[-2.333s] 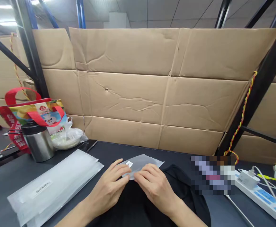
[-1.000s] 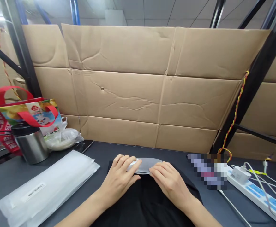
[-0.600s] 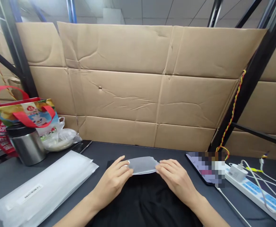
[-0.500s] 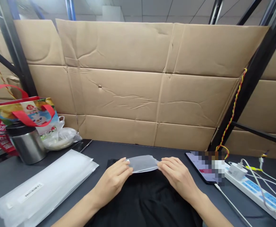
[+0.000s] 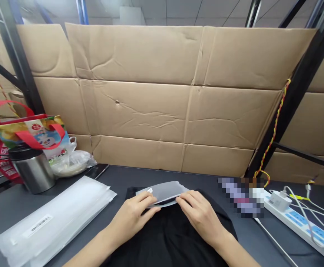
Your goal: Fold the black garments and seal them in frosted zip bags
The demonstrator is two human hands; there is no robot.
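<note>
A frosted translucent plastic bag point(image 5: 164, 191) with a small white label lies over black fabric point(image 5: 175, 241) in front of me. Its near edge gapes a little, showing a dark gap between two layers. My left hand point(image 5: 135, 215) is closed on the left part of that edge, fingertips on the upper layer and thumb just below. On the right, my right hand point(image 5: 199, 213) pinches the edge between thumb and fingers. Left of my arms rests a stack of larger frosted plastic bags point(image 5: 59, 218) with a barcode label on top.
A steel mug with black lid point(image 5: 35, 170), a red-handled bag point(image 5: 39, 129) and a knotted clear plastic bag point(image 5: 71, 163) stand at left. A blurred-out phone point(image 5: 238, 198) and a white power strip point(image 5: 298, 220) with cables lie right. Cardboard point(image 5: 151, 111) walls the back.
Both hands have come slightly nearer to me, and the right hand has moved inward. The bag's near edge has parted, and more of its white label shows.
</note>
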